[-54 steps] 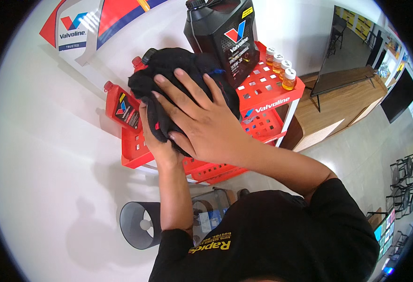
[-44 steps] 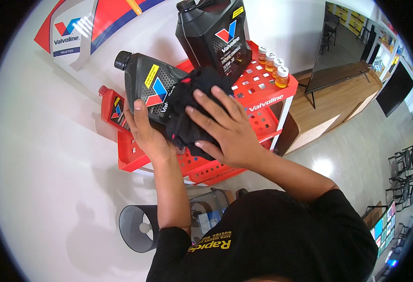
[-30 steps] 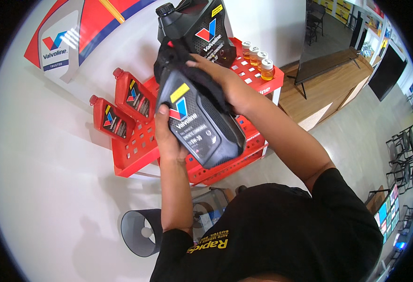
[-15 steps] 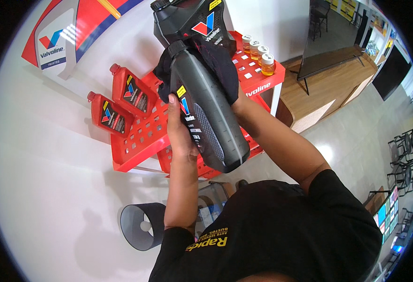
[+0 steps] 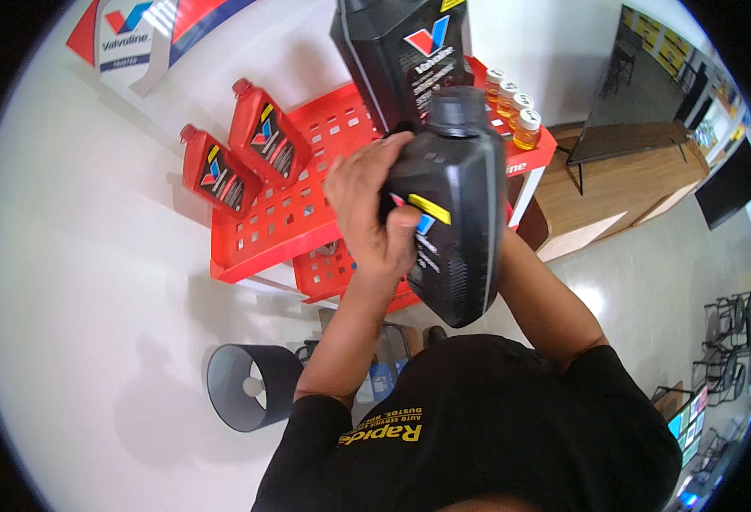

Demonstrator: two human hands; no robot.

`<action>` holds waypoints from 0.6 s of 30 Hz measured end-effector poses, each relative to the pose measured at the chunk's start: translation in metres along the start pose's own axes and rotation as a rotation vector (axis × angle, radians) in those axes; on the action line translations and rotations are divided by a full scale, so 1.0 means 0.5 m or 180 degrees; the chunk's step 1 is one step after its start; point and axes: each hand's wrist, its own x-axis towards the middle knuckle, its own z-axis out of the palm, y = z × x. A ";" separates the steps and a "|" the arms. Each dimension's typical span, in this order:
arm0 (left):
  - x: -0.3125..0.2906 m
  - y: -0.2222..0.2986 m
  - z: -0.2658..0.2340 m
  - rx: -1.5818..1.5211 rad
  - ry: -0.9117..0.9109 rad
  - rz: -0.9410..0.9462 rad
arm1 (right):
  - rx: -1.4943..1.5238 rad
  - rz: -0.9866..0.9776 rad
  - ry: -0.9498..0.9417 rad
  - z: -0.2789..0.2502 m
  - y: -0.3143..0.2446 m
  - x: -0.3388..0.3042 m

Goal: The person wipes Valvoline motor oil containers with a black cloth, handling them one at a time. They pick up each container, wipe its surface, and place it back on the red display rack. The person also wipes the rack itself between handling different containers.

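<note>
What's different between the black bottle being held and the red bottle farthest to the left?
The black bottle is held up in the left hand; the red bottle rests on the red shelf. The black bottle has a black cap, the red bottle a red cap. Both bear a yellow strip.

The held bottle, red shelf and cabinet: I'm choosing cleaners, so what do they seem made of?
Held bottle: probably moulded plastic, dark and semi-glossy, from its soft highlights and rounded edges.
Red shelf: likely plastic with a low sheen, from its evenly red, square-holed surface; painted metal is possible.
Cabinet: wood or wood-look laminate, apparently satin, judging by its brown grain.
</note>
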 end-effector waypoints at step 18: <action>0.070 -0.074 -0.132 -0.0813 0.0896 -0.0935 | 0.1225 0.1264 0.1248 0.081 -0.114 -0.105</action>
